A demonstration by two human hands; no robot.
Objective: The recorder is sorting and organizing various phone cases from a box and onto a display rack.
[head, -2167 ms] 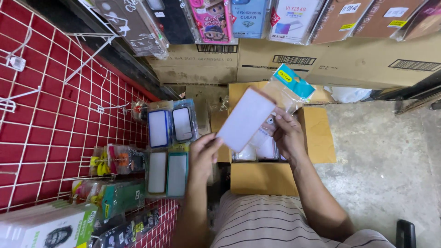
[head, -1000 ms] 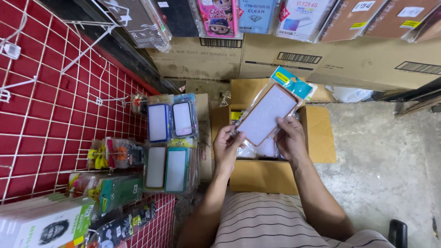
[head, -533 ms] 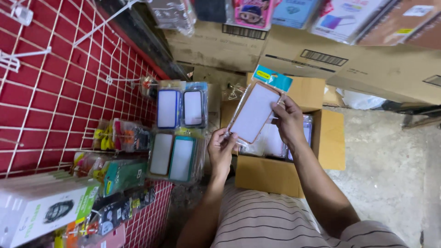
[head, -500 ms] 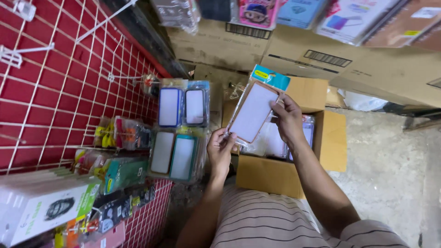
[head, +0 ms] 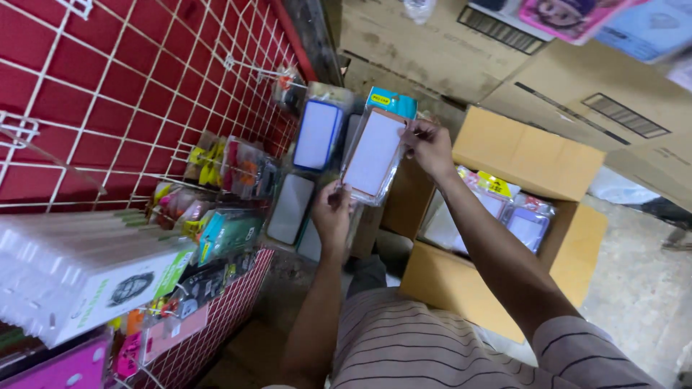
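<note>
I hold a packaged phone case (head: pixel 375 153) with both hands: a white insert in an orange-rimmed case inside a clear bag with a teal header. My left hand (head: pixel 331 211) grips its lower edge. My right hand (head: pixel 428 146) pinches its upper right corner. The package is up against the hanging rows of cases on the red wire grid wall (head: pixel 108 94), right beside a blue-rimmed case (head: pixel 317 135) on a hook.
An open cardboard box (head: pixel 530 155) with more bagged cases (head: pixel 504 212) stands at the right. Larger cartons (head: pixel 461 50) are stacked behind it. White boxed goods (head: pixel 86 270) and bright packets hang at lower left. Concrete floor (head: pixel 641 252) lies at the right.
My hands carried the packaged case left from above the box to the grid wall's hooks. The view swung left and down, and the box now sits to the right.
</note>
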